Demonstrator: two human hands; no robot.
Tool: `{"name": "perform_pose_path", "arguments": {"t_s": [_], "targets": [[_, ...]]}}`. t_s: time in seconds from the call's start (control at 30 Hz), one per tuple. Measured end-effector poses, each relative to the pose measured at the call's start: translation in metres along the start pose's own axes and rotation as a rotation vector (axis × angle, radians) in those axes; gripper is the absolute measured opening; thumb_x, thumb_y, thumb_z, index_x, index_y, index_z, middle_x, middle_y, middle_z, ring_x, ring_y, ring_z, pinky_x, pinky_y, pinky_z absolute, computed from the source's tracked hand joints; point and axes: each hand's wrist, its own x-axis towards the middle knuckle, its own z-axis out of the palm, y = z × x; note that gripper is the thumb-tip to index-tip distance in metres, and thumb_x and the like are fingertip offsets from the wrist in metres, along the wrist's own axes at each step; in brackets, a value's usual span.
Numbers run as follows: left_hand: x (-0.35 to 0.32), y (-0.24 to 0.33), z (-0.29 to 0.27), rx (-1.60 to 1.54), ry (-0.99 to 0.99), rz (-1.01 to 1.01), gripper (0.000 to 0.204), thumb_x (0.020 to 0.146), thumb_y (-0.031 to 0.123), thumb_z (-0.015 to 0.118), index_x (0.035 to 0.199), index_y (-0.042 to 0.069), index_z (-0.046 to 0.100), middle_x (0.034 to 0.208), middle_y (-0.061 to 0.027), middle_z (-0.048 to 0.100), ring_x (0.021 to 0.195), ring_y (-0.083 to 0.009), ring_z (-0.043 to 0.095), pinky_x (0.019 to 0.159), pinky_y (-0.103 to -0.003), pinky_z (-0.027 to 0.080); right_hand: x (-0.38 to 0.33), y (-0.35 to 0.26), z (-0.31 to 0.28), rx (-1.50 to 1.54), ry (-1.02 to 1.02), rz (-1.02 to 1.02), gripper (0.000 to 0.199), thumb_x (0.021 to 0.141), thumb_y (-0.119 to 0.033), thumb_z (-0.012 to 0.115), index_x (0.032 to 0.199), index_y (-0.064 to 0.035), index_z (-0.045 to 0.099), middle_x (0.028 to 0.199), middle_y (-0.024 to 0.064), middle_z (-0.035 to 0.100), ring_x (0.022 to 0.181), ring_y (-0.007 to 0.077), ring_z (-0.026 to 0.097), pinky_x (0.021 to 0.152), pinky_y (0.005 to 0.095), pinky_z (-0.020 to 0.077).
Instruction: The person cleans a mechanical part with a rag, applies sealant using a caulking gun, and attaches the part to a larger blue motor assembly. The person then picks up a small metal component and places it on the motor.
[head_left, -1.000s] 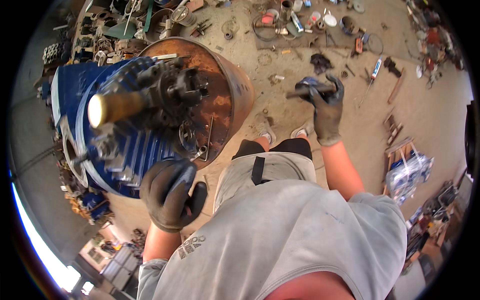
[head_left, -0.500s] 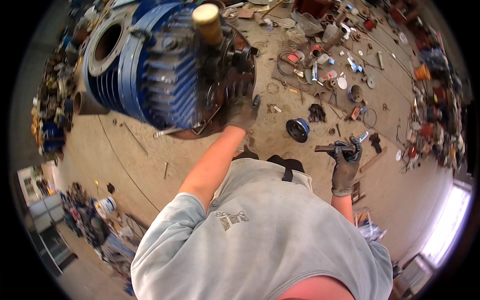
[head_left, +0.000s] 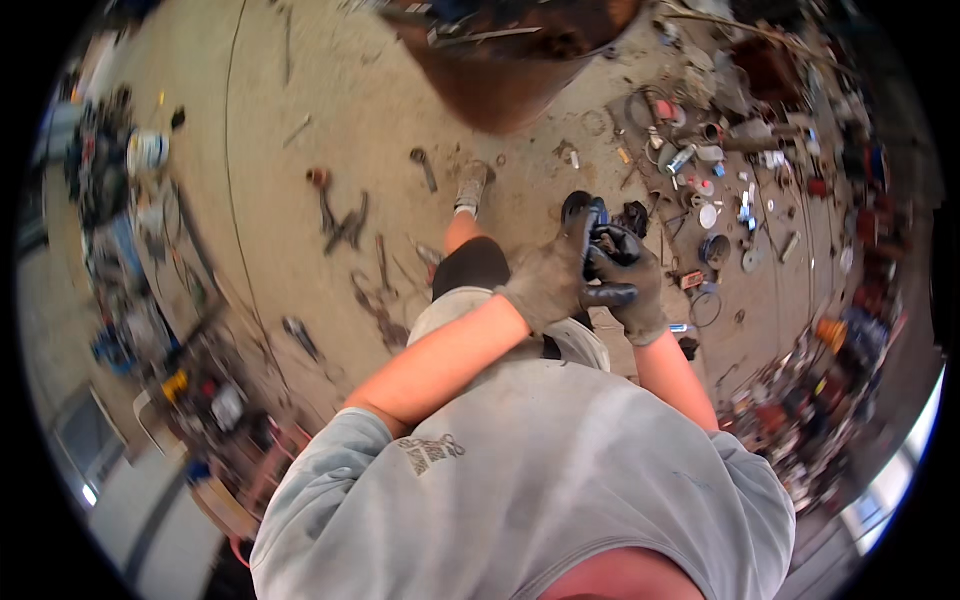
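Note:
My gloved hands meet in front of my waist. My left hand (head_left: pixel 553 277) has its dark-tipped fingers together and bent against the right hand's fingers; what they grip, if anything, is hidden. My right hand (head_left: pixel 632 287) is closed, thumb pointing left, around a small dark piece (head_left: pixel 606 243) that shows only in part between the fingers. It appears to be the dark metal bar seen there earlier, mostly covered by the gloves. Just beyond the hands lies a dark round part (head_left: pixel 575 203), partly hidden, beside a black lumpy piece (head_left: pixel 633 217).
A round brown metal stand (head_left: pixel 500 95) with tools on it stands ahead at the top. Wrenches and a forked metal part (head_left: pixel 345 222) lie on the floor to the left. Cans, rings and scattered parts (head_left: pixel 708 216) cover the right; a white bucket (head_left: pixel 148 152) stands far left.
My view has turned left and down, so the blue finned machine has left the picture. My left hand has come off the machine's side to meet my right hand.

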Motion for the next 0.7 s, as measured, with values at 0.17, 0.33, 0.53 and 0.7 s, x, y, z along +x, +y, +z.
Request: {"name": "perform_pose_path", "arguments": {"t_s": [0.17,0.33,0.53,0.7], "targets": [[-0.080,-0.038,-0.062,0.143,0.073,-0.280,0.115,0.077,0.040,0.100,0.166,0.001,0.038,0.137,-0.0230,0.070,0.122,-0.0379,0.072,0.104,-0.045,0.059,0.005,0.007,0.063,-0.282,-0.431,-0.331,0.031,0.094,-0.010,0.086,0.122,0.0011,0.078,0.098,0.0119,0.080,0.090,0.0162,0.077,0.080,0.0315,0.0614],[-0.188,-0.144,-0.084,0.001,0.457,-0.658,0.079,0.087,0.039,0.091,0.150,0.003,0.059,0.128,-0.0211,0.076,0.116,-0.0343,0.075,0.102,-0.042,0.059,0.022,0.031,0.114,-0.120,-0.515,-0.010,0.026,0.101,-0.013,0.080,0.121,0.0037,0.078,0.100,0.0102,0.083,0.089,0.0120,0.077,0.080,0.0285,0.0614],[-0.371,-0.284,-0.086,-0.146,0.717,-1.321,0.059,0.095,0.036,0.082,0.138,-0.002,0.068,0.124,-0.0220,0.079,0.087,-0.0250,0.081,0.079,-0.037,0.063,0.037,0.025,0.130,-0.433,-0.565,0.064,0.017,0.104,-0.014,0.074,0.108,0.0022,0.075,0.095,0.0086,0.082,0.079,0.0109,0.073,0.070,0.0276,0.0567],[-0.517,-0.387,-0.054,-0.005,-0.002,-1.642,0.067,0.103,0.056,0.049,0.149,0.011,0.067,0.144,-0.0223,0.071,0.137,-0.0407,0.065,0.119,-0.049,0.048,0.035,0.024,0.157,-0.555,-0.575,-0.086,0.013,0.104,-0.013,0.070,0.106,0.0007,0.072,0.090,0.0084,0.080,0.077,0.0149,0.073,0.069,0.0337,0.0576]]}}
